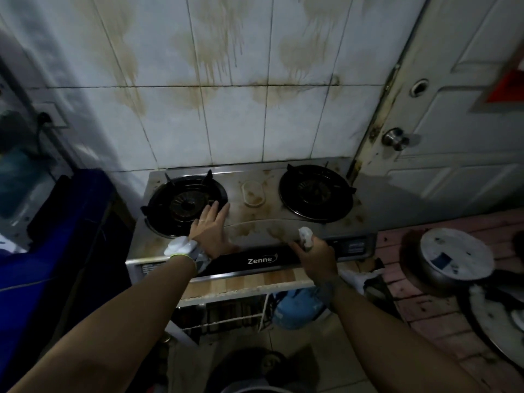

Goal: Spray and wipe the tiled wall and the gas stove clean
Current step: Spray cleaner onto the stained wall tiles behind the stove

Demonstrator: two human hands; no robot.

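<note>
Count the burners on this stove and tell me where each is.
2. The left burner lies by the left hand; the right burner sits near the right end of the stove.

Dim room, white panelled door (467,131)
Round metal knob (394,138) near the door's left edge; reddish tiled surface (431,316) below the door; blue cover (71,222) far left.
</note>
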